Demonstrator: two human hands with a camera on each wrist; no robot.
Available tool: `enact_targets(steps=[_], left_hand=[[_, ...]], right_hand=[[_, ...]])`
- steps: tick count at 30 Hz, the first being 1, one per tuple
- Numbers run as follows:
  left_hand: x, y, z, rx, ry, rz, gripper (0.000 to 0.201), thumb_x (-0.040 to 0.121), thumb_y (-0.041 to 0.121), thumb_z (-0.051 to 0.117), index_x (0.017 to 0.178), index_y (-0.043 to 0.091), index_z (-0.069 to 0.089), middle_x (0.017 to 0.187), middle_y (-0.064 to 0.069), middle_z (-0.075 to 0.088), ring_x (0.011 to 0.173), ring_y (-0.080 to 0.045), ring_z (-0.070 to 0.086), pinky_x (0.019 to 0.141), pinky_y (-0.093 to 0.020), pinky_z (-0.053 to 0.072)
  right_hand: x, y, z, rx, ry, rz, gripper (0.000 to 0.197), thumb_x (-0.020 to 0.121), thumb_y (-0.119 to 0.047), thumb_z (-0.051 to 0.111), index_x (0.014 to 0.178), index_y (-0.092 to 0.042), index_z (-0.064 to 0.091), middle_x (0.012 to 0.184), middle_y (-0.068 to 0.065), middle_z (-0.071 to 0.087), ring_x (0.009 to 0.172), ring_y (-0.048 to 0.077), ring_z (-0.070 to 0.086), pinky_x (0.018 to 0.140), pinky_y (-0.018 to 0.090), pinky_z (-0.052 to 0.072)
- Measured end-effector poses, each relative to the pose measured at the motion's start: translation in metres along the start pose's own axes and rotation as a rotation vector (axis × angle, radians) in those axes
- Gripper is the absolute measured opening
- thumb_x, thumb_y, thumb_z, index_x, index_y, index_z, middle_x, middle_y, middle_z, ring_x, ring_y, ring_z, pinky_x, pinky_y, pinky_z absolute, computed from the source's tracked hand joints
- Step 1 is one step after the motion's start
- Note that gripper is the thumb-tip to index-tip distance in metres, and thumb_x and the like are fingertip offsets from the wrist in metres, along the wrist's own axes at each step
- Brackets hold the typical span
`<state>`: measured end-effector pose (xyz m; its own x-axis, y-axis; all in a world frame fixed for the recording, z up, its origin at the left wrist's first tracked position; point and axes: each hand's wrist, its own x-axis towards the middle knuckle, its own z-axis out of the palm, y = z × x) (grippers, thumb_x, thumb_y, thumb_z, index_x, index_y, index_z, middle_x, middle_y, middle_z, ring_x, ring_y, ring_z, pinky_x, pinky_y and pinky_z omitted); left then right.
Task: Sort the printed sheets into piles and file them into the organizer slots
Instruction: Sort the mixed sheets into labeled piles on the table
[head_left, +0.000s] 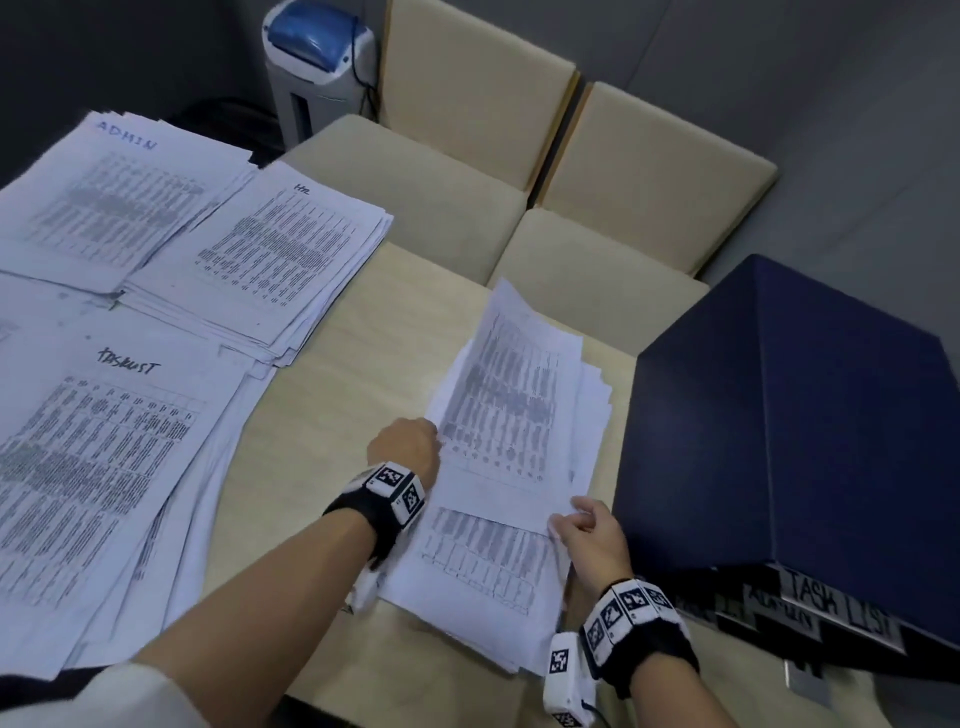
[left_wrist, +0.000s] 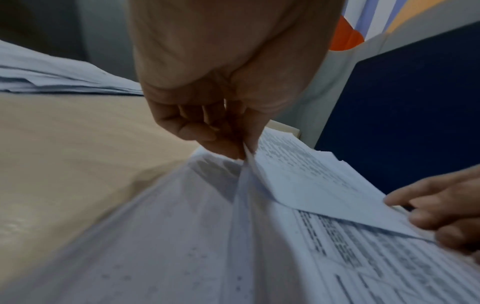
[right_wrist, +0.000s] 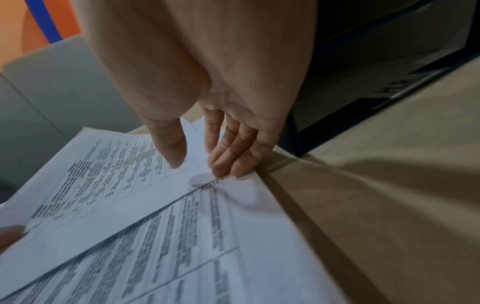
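Observation:
An unsorted stack of printed sheets (head_left: 483, 577) lies on the table in front of me. Its top sheet (head_left: 514, 410) is lifted and tilted. My left hand (head_left: 434, 434) pinches that sheet's left edge, as the left wrist view shows (left_wrist: 242, 154). My right hand (head_left: 563, 514) holds the sheet's near right corner, thumb on top and fingertips (right_wrist: 228, 166) at the edge. Three sorted piles lie to the left, marked ADMIN (head_left: 104, 197), HR (head_left: 275, 249) and TASKLIST (head_left: 104, 441). The dark blue organizer (head_left: 789, 441) stands at the right, with a TASK LIST label (head_left: 836, 603) on its front.
Beige chairs (head_left: 639, 171) stand beyond the table's far edge, and a paper shredder (head_left: 317, 67) stands behind them. Bare tabletop (head_left: 332, 395) shows between the left piles and the stack. The organizer sits close beside my right hand.

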<state>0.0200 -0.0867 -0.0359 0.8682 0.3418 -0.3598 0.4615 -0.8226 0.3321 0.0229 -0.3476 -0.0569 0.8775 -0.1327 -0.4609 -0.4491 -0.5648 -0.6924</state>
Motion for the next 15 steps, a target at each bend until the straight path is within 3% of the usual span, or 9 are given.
enact_targets(steps=[3, 5, 7, 9, 11, 13, 15], left_hand=[[-0.004, -0.017, -0.019, 0.086, 0.152, -0.009, 0.02, 0.096, 0.012, 0.047, 0.087, 0.018, 0.064, 0.076, -0.005, 0.064, 0.066, -0.025, 0.06, 0.06, -0.03, 0.049], [-0.005, -0.027, -0.029, -0.038, 0.253, 0.041, 0.021, 0.094, 0.007, 0.05, 0.082, 0.015, 0.065, 0.07, -0.004, 0.065, 0.062, -0.024, 0.06, 0.059, -0.031, 0.051], [-0.005, -0.035, -0.038, -0.269, 0.267, 0.091, 0.024, 0.092, 0.003, 0.052, 0.094, 0.014, 0.073, 0.084, -0.006, 0.073, 0.076, -0.025, 0.066, 0.071, -0.033, 0.052], [-0.012, -0.038, -0.044, -0.457, 0.118, 0.118, 0.024, 0.093, 0.004, 0.054, 0.105, 0.013, 0.072, 0.096, -0.003, 0.072, 0.087, -0.021, 0.064, 0.077, -0.029, 0.048], [-0.021, -0.037, -0.042, -0.59, -0.105, 0.139, 0.027, 0.091, -0.001, 0.054, 0.107, 0.012, 0.071, 0.096, -0.002, 0.071, 0.085, -0.019, 0.064, 0.075, -0.027, 0.049], [-0.024, -0.038, -0.031, -0.559, -0.242, 0.142, 0.038, 0.085, -0.009, 0.048, 0.107, 0.01, 0.072, 0.095, -0.002, 0.072, 0.085, -0.019, 0.066, 0.075, -0.027, 0.053], [-0.021, -0.038, -0.015, -0.381, -0.217, 0.105, 0.042, 0.082, -0.007, 0.046, 0.111, 0.012, 0.07, 0.107, -0.003, 0.07, 0.098, -0.022, 0.065, 0.085, -0.03, 0.052]], right_hand=[[0.003, -0.008, 0.0, 0.068, 0.071, -0.035, 0.035, 0.086, -0.012, 0.071, 0.119, -0.011, 0.059, 0.089, 0.002, 0.065, 0.084, 0.015, 0.061, 0.081, 0.025, 0.043], [0.006, -0.016, 0.0, 0.148, 0.102, -0.04, 0.041, 0.085, -0.012, 0.073, 0.123, -0.01, 0.058, 0.099, 0.005, 0.065, 0.089, 0.016, 0.062, 0.082, 0.022, 0.041], [0.008, -0.027, 0.0, 0.24, 0.071, -0.052, 0.051, 0.084, -0.015, 0.076, 0.13, -0.009, 0.053, 0.112, 0.004, 0.063, 0.1, 0.016, 0.06, 0.088, 0.025, 0.042], [0.012, -0.035, 0.002, 0.344, 0.0, -0.04, 0.067, 0.081, -0.021, 0.081, 0.137, -0.017, 0.045, 0.123, 0.0, 0.058, 0.111, 0.016, 0.058, 0.096, 0.03, 0.044], [0.015, -0.041, 0.004, 0.438, -0.021, -0.013, 0.07, 0.075, -0.023, 0.085, 0.135, -0.018, 0.05, 0.128, -0.001, 0.062, 0.115, 0.019, 0.061, 0.098, 0.037, 0.048], [0.011, -0.047, 0.004, 0.572, -0.005, 0.015, 0.048, 0.08, -0.005, 0.077, 0.124, -0.012, 0.06, 0.116, 0.007, 0.071, 0.106, 0.026, 0.068, 0.09, 0.038, 0.054], [0.004, -0.047, 0.002, 0.616, 0.015, 0.063, 0.032, 0.081, 0.01, 0.063, 0.108, -0.006, 0.067, 0.101, 0.012, 0.074, 0.092, 0.03, 0.07, 0.08, 0.037, 0.056]])
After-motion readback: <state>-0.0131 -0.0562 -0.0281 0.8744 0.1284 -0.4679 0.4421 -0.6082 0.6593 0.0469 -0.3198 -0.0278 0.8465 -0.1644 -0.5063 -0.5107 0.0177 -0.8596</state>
